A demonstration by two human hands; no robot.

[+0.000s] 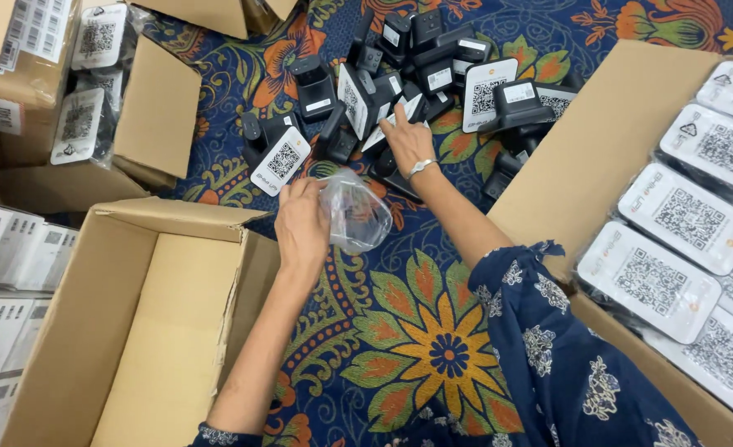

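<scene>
Floor cloth (433, 348): dark blue, printed with large orange and green flowers; carries everything below.

Open cardboard box, left (135, 331): nothing seen inside, flaps up, standing just beside the left forearm.

Open cardboard box, right (598, 149): packed with bagged units laid flat, white code labels (687, 217) facing up.

Smaller cardboard box, upper left (155, 108): holds a few more bagged, labelled units.

Stacks of white cartons (2, 273): along the left edge.

Heap of black devices (416, 66): loose on the cloth at top centre, several showing white code labels, lying at mixed angles and touching one another.

Clear plastic bag (356, 211): crumpled, between the two arms, near the heap's lower edge.

Left hand (302, 223): fingers closed in a pinch on the bag's left edge.

Right hand (408, 141): fingers spread open, fingertips down on a black device in the heap; grasp not complete. A pale bracelet (421, 167) circles the wrist; a blue floral sleeve (540, 331) covers the upper arm.
</scene>
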